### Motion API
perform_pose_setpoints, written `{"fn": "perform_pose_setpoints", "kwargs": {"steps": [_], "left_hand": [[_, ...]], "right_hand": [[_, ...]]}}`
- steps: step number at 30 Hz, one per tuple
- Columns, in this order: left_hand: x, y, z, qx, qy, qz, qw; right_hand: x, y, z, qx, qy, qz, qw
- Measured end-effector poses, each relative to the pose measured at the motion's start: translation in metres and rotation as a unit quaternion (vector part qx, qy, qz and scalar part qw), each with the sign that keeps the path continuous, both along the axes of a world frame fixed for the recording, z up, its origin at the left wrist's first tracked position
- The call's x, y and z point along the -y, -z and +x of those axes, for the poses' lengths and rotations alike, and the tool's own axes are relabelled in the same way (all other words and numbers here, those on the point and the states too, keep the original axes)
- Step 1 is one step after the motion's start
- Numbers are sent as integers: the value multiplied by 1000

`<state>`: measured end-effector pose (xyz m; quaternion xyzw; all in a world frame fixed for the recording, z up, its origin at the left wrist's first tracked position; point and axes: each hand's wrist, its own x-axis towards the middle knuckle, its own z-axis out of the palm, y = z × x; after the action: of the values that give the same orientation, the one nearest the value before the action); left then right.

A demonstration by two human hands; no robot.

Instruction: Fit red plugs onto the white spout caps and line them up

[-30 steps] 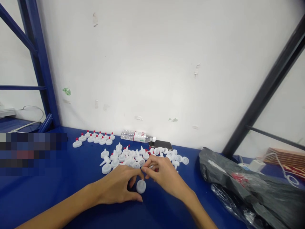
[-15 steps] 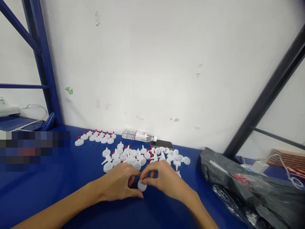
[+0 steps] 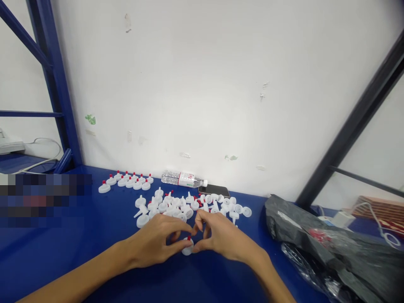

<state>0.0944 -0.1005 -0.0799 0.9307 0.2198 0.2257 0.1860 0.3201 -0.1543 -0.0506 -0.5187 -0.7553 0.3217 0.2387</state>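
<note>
A white plastic cap with a red tip (image 3: 187,246) stands on the blue table (image 3: 104,227) between my two hands. My left hand (image 3: 154,244) curls around its left side, thumb and fingertips touching it. From the right, my right hand (image 3: 221,240) pinches the cap, fingers bent. Just beyond my hands lies a loose pile of white caps (image 3: 186,206), a few with red bits among them. A row of finished caps with red tips (image 3: 126,182) sits farther left near the wall.
A water bottle (image 3: 184,179) lies on its side by the wall, a dark phone (image 3: 214,190) next to it. A black plastic bag (image 3: 328,248) fills the right side. Blue shelf posts (image 3: 53,88) stand at left, a black brace (image 3: 353,122) at right.
The cap between my hands now shows a red tip on top. My right hand has come down and closed in on it; both hands now grip the cap.
</note>
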Motion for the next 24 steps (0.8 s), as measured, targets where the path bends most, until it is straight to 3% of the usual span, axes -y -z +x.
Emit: {"fn": "perform_pose_setpoints", "kwargs": {"steps": [4,7,10,13,19,24], "left_hand": [[4,-6,4,-38,-2,-47,998],[10,-16,-2,-68,-37,-101,992],[16,-22,-23,-96,-110,-155,977],[11,-23,-62,-119,-210,-188,952],[-53,-16,-137,-147,-381,-77,910],[-111,-19,-144,-146,-448,5,882]], "right_hand": [[2,-12,13,-11,25,29,999],[2,-14,17,-4,47,82,996],[1,-12,15,23,53,112,992],[1,-9,11,56,59,130,988],[1,-8,7,105,74,149,980],[3,-11,7,95,77,162,979]]}}
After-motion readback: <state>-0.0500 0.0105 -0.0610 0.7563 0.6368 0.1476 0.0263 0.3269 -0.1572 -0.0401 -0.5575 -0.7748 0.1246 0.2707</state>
